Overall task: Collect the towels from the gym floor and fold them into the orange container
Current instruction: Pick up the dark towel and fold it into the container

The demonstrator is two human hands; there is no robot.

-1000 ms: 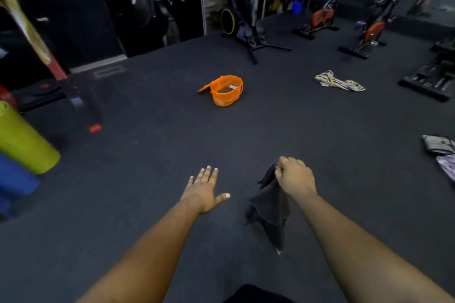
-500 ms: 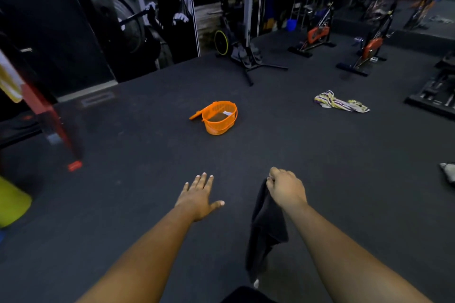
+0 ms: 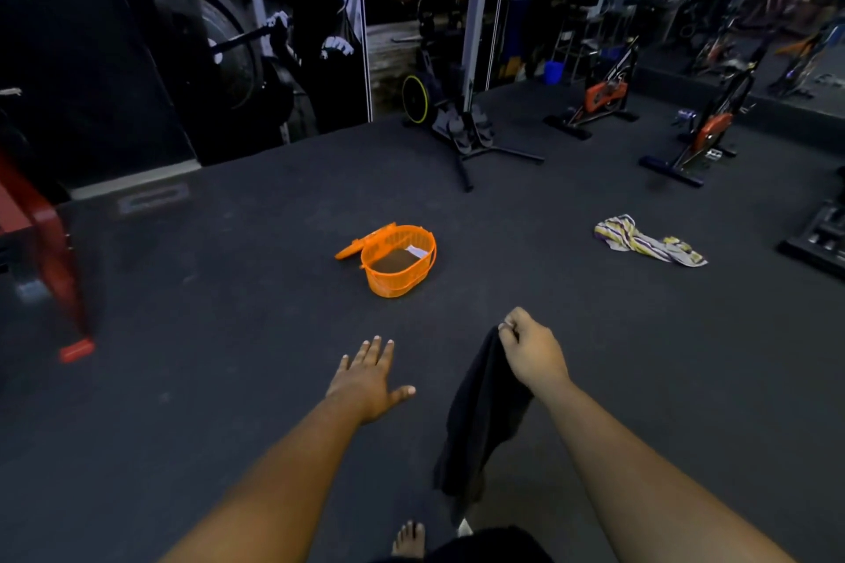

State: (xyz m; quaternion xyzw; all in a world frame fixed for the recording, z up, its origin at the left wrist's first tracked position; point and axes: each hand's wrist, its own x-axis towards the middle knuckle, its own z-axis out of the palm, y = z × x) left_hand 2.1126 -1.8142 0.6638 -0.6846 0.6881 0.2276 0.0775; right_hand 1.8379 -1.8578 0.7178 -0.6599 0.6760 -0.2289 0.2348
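My right hand (image 3: 530, 350) grips the top of a black towel (image 3: 480, 416), which hangs straight down above the dark floor. To its left my left hand (image 3: 368, 375) is stretched forward with fingers straight and holds nothing. The orange container (image 3: 398, 261) stands on the floor ahead of both hands, its lid hanging open at the left and something flat inside. A striped yellow, purple and white towel (image 3: 647, 241) lies crumpled on the floor at the right, beyond my right hand.
Exercise bikes (image 3: 599, 98) and a stand with long legs (image 3: 466, 137) line the far side. A red frame (image 3: 50, 261) stands at the left edge, a black machine base (image 3: 818, 238) at the right edge. My bare foot (image 3: 408, 539) shows at the bottom.
The view has lifted and come closer to the orange container. The black towel now hangs longer from my right hand. The green roll and the towels at the right edge have left the view.
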